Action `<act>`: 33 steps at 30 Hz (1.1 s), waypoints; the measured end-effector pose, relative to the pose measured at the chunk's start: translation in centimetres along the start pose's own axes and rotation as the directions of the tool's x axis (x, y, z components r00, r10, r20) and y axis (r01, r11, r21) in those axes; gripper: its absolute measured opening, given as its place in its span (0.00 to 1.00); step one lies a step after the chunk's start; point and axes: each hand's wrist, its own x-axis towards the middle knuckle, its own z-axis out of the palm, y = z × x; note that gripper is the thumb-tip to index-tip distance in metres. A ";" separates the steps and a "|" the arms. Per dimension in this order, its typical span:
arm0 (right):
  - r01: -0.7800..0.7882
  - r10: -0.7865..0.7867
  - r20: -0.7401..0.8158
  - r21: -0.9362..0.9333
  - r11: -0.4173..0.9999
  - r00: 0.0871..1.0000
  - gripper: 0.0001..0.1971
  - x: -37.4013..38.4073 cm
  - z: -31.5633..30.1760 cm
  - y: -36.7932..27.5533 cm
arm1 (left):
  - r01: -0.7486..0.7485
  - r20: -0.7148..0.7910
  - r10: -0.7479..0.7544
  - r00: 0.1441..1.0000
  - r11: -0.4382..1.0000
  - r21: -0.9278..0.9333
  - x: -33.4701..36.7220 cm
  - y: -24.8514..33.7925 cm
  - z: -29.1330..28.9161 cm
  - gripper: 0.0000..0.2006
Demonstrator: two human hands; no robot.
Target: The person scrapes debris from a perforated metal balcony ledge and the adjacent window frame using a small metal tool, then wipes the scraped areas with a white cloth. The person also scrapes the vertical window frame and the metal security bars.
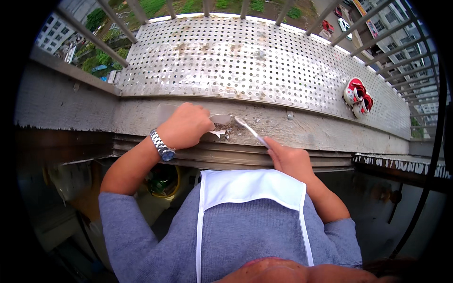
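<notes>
My right hand [291, 158] is closed around the handle of a white toothbrush [252, 129]. The brush's head rests by a small heap of dirt and flakes [234, 130] on the worn windowsill [278, 128]. Wearing a metal-band watch [163, 145] on its wrist, my left hand [186, 126] grips a thin, translucent plastic piece [221, 119] that shows on both sides of the fingers. Its full shape is hidden behind the hand. A torn white scrap [218, 134] pokes out beneath the left fingertips, against the dirt; whether the fingers hold it I cannot tell.
Beyond the sill lies a perforated metal panel [236, 56], fenced by metal bars [206, 8]. A pair of red and white shoes [358, 98] stands on it at the right. Window track rails [226, 155] run along the sill's near side. Below left is a yellow-rimmed container [176, 187].
</notes>
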 end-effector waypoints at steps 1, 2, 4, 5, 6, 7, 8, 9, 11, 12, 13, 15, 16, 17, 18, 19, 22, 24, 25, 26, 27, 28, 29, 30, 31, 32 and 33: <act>-0.012 0.012 0.020 0.020 1.000 1.000 0.16 0.0 0.2 -0.3 | -0.005 -0.004 0.005 1.000 1.000 -0.001 -0.1 0.0 -0.1 0.05; -0.024 0.023 0.040 0.040 0.999 0.999 0.16 0.0 0.4 -0.6 | -0.013 -0.009 0.013 1.000 1.000 0.001 -0.1 0.0 0.0 0.06; -0.062 0.056 0.065 0.095 0.994 0.996 0.16 -0.1 0.8 -1.2 | -0.018 -0.020 0.019 1.000 1.000 0.005 -0.3 0.0 0.1 0.06; -0.087 0.078 0.070 0.130 0.988 0.994 0.16 -0.2 1.0 -1.5 | -0.029 -0.021 0.029 0.999 1.000 0.011 -0.2 -0.1 0.0 0.05; -0.112 0.101 0.076 0.164 0.980 0.992 0.16 -0.4 1.2 -1.7 | -0.040 -0.022 0.040 0.999 0.999 0.017 -0.1 0.0 -0.2 0.04; -0.122 0.112 0.060 0.199 0.972 0.992 0.16 -0.6 1.3 -2.0 | -0.048 -0.023 0.048 0.999 0.999 0.018 -0.1 0.0 -0.1 0.04; -0.131 0.124 0.044 0.234 0.963 0.991 0.16 -0.9 1.5 -2.2 | -0.048 -0.017 0.048 0.999 0.999 0.013 -0.1 -0.1 0.0 0.04; -0.140 0.137 0.027 0.268 0.953 0.990 0.16 -1.2 1.6 -2.4 | -0.049 -0.011 0.049 0.999 0.999 0.008 -0.1 -0.2 0.1 0.04; -0.196 0.198 0.027 0.310 0.930 0.980 0.16 -1.8 1.4 -3.0 | -0.052 -0.003 0.052 0.999 0.999 -0.005 0.0 -0.4 0.1 0.05; -0.225 0.229 0.026 0.330 0.917 0.973 0.17 -1.9 1.2 -3.3 | -0.055 -0.002 0.055 0.998 0.998 -0.011 0.0 -0.4 0.0 0.05; -0.274 0.284 0.011 0.302 0.913 0.959 0.17 -2.1 0.8 -3.7 | -0.057 -0.001 0.057 0.998 0.998 -0.014 0.0 -0.5 0.0 0.04; -0.373 0.390 -0.024 0.246 0.895 0.921 0.18 -2.3 -0.1 -4.4 | -0.061 -0.005 0.060 0.998 0.998 -0.030 -0.1 -0.5 0.0 0.04; -0.395 0.412 -0.053 0.198 0.897 0.910 0.19 -2.5 0.0 -4.5 | -0.065 -0.008 0.065 0.998 0.997 -0.037 -0.1 -0.5 0.0 0.04; -0.417 0.432 -0.081 0.150 0.896 0.898 0.19 -2.8 0.2 -4.4 | -0.072 -0.015 0.071 0.997 0.997 -0.037 -0.2 -0.6 0.0 0.04; -0.439 0.448 -0.110 0.102 0.893 0.887 0.20 -3.0 0.5 -4.4 | -0.077 -0.022 0.077 0.997 0.996 -0.037 -0.2 -0.7 0.1 0.04; -0.438 0.443 -0.131 0.066 0.896 0.887 0.19 -3.2 0.9 -4.4 | -0.085 -0.027 0.084 0.996 0.996 -0.040 -0.2 -0.7 0.2 0.04; -0.470 0.462 -0.141 -0.030 0.882 0.876 0.19 -3.3 2.0 -5.6 | -0.129 -0.041 0.128 0.991 0.991 -0.042 0.0 -1.1 0.5 0.03; -0.431 0.427 -0.103 -0.014 0.902 0.898 0.20 -2.9 2.2 -7.0 | -0.143 -0.065 0.140 0.988 0.989 -0.043 0.0 -1.2 0.7 0.03; -0.414 0.412 -0.082 -0.004 0.910 0.907 0.20 -2.8 2.3 -7.7 | -0.150 -0.074 0.146 0.986 0.988 -0.046 0.0 -1.2 0.9 0.03; -0.398 0.400 -0.067 0.049 0.916 0.914 0.20 -2.6 2.6 -8.4 | -0.145 -0.071 0.141 0.987 0.988 -0.061 0.0 -1.3 0.9 0.03; -0.381 0.388 -0.053 0.103 0.919 0.920 0.21 -2.3 2.9 -9.1 | -0.140 -0.067 0.135 0.989 0.987 -0.075 0.0 -1.4 0.9 0.02; -0.370 0.380 -0.041 0.155 0.916 0.924 0.21 -2.1 3.2 -9.8 | -0.141 -0.064 0.136 0.989 0.986 -0.093 0.0 -1.4 0.9 0.02; -0.377 0.392 -0.038 0.200 0.904 0.919 0.21 -1.9 3.5 -10.4 | -0.143 -0.070 0.137 0.988 0.985 -0.099 0.0 -1.4 0.9 0.02; -0.393 0.415 -0.042 0.243 0.887 0.909 0.21 -1.9 3.8 -11.0 | -0.145 -0.075 0.138 0.988 0.984 -0.106 0.0 -1.4 1.0 0.02; -0.405 0.435 -0.050 0.283 0.870 0.899 0.20 -1.7 4.0 -11.4 | -0.147 -0.084 0.138 0.987 0.983 -0.109 0.0 -1.5 1.0 0.02; -0.415 0.455 -0.058 0.323 0.851 0.889 0.20 -1.6 4.1 -11.7 | -0.149 -0.093 0.140 0.986 0.983 -0.110 0.1 -1.5 1.1 0.02; -0.411 0.458 -0.063 0.345 0.844 0.887 0.20 -1.7 4.1 -12.1 | -0.152 -0.101 0.141 0.985 0.982 -0.111 0.1 -1.6 1.2 0.02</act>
